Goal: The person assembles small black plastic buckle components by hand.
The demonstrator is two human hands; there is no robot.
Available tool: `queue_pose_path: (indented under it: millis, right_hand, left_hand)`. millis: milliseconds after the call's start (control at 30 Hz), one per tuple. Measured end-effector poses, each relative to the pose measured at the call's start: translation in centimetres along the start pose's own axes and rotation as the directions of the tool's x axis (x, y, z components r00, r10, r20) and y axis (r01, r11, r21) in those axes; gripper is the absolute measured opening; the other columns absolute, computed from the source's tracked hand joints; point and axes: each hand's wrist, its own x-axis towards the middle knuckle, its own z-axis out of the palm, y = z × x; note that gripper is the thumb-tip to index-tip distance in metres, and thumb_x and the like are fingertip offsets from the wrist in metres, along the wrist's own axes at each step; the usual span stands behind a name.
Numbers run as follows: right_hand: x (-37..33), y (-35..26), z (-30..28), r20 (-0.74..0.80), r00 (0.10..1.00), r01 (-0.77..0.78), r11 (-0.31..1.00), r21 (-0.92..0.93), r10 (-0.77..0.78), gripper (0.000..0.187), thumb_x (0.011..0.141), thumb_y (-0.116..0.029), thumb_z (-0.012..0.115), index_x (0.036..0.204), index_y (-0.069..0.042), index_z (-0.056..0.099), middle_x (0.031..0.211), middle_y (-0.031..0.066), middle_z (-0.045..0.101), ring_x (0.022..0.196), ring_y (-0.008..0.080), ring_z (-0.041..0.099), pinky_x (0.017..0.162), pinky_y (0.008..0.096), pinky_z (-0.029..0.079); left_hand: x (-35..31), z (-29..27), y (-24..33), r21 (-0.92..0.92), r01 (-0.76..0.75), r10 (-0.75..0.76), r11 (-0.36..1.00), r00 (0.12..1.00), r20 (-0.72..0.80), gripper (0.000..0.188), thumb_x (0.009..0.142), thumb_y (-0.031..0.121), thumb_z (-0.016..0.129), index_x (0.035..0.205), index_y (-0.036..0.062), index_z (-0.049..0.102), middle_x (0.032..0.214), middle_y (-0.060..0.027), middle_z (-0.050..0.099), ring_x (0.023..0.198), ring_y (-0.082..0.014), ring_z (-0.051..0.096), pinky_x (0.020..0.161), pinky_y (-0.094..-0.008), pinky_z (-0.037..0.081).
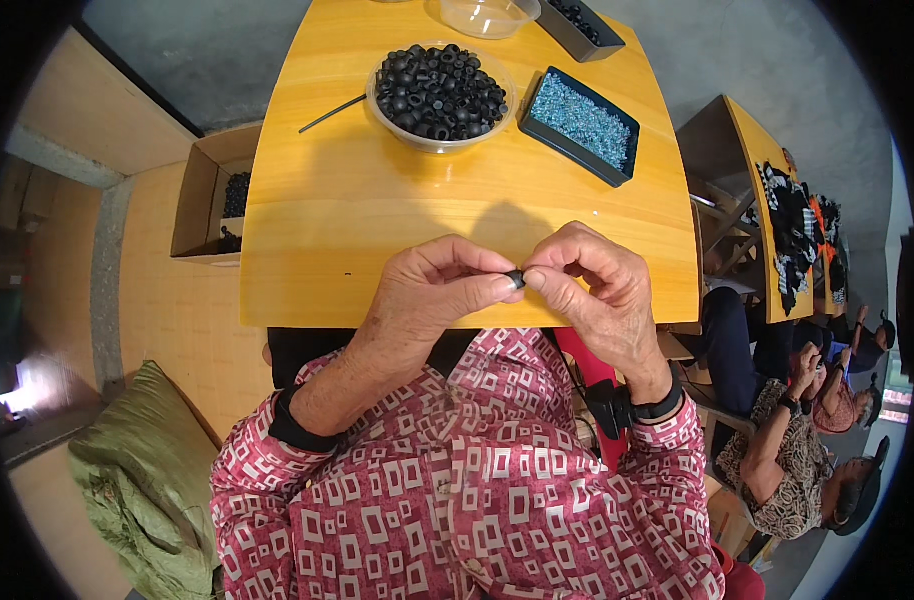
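Above the table's near edge, both my hands meet at one small black rubber-like part (518,279). My left hand (439,285) pinches it between thumb and forefinger. The thumb and forefinger of my right hand (595,285) close at its right end; whether a second small piece sits in them is hidden. Beyond my hands, a clear round bowl (437,146) is heaped with black rounded parts (442,92), some showing a hole. To its right lies a dark tray (577,158) full of small blue translucent pieces (582,120).
A thin black rod (333,114) rests on the yellow table (357,230) beside the bowl. Another clear bowl (487,18) and a dark bin (583,32) stand at the far edge. A cardboard box (199,205) and green sack (142,480) are on the left; other people sit at the right.
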Motion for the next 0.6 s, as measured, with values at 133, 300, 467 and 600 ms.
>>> queue_pose_path:
  millis: [133,300,467,600]
  right_hand:
    - [-0.1,0.4,-0.2,-0.031,0.988,0.149,0.985,-0.086,-0.152,0.008,0.083,-0.002,0.067,0.090,0.001,0.067,0.086,0.0069,0.063,0.073,0.0143,0.058,0.066,0.0252,0.047]
    - [0.0,0.1,0.2,0.033,0.921,0.377,0.866,-0.329,-0.388,0.018,0.075,0.002,0.070,0.093,0.001,0.068,0.087,0.0112,0.063,0.074,0.0215,0.061,0.064,0.0297,0.050]
    - [0.4,0.4,0.8,0.093,0.844,0.510,0.739,-0.441,-0.528,0.024,0.068,0.004,0.070,0.091,0.001,0.067,0.088,0.0118,0.062,0.074,0.0240,0.060,0.063,0.0320,0.049]
    - [0.3,0.4,1.0,0.117,0.799,0.559,0.659,-0.503,-0.589,0.024,0.067,0.004,0.070,0.090,0.001,0.067,0.089,0.0111,0.062,0.075,0.0245,0.060,0.063,0.0327,0.049]
  left_hand:
    - [0.1,-0.2,0.0,-0.052,-0.002,0.001,0.999,1.000,-0.015,0.014,0.085,0.001,0.065,0.099,0.0005,0.063,0.094,-0.0090,0.067,0.088,-0.0169,0.066,0.083,-0.0272,0.053]
    - [0.3,-0.4,-0.1,-0.104,0.027,-0.029,0.994,0.999,-0.019,0.014,0.086,0.001,0.064,0.101,0.0007,0.063,0.097,-0.0075,0.065,0.089,-0.0152,0.064,0.084,-0.0264,0.053]
    - [0.1,-0.7,-0.5,-0.161,0.077,-0.084,0.984,0.996,-0.038,0.017,0.087,0.001,0.064,0.104,0.0010,0.064,0.099,-0.0062,0.065,0.091,-0.0128,0.062,0.084,-0.0250,0.053]
    - [-0.3,-0.9,-0.6,-0.156,0.072,-0.078,0.985,0.997,-0.029,0.018,0.088,0.003,0.064,0.105,0.0025,0.064,0.098,-0.0053,0.065,0.091,-0.0120,0.062,0.083,-0.0242,0.052]
